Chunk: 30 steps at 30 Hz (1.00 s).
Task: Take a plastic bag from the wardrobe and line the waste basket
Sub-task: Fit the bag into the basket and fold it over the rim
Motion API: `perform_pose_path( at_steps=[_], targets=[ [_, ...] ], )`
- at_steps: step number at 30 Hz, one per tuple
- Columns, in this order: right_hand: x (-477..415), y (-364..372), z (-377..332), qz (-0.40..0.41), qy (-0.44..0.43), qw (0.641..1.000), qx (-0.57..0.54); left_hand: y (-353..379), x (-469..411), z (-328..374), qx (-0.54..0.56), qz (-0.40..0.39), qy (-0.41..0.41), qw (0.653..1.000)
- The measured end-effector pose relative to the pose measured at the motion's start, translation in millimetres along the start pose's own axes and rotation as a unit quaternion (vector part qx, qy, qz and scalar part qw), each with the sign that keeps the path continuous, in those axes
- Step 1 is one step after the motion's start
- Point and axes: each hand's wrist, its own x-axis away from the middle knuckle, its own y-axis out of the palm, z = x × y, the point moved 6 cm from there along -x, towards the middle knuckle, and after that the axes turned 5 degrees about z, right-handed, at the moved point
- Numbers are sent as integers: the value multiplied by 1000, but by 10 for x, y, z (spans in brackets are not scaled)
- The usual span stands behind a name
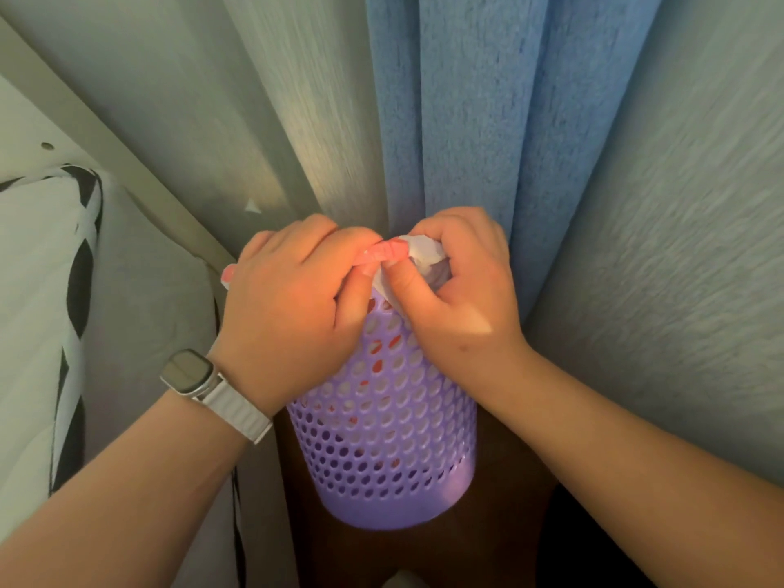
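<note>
Grey curtains [212, 99] and a blue curtain [466, 120] hang behind, with black-and-white bedding [38, 290] at the left. A purple perforated basket [382, 439] stands on the dark floor [513, 481] against the curtains. Both hands meet above its far rim. The left hand [292, 307], fingers curled, pinches the pink band [384, 251] of the bag. The right hand [462, 290] pinches the white bag [424, 252] just beside it. Part of the bag shows through the basket's holes. A watch [186, 371] sits on the left wrist.
</note>
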Motion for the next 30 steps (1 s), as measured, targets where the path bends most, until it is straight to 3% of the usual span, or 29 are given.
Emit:
perform_pose_path(
  at_steps=[8, 25, 30],
  targets=[
    [-34, -42, 83, -23, 2, 995, -98, -33, -5, -216, 41, 21, -18, 999],
    [-8, -38, 85, 26, -2, 999, -30, -65, 5, -53, 59, 30, -10, 998],
    [16, -6, 16, 31, -4, 999, -5, -94, -27, 75, -32, 32, 15, 999]
  ],
)
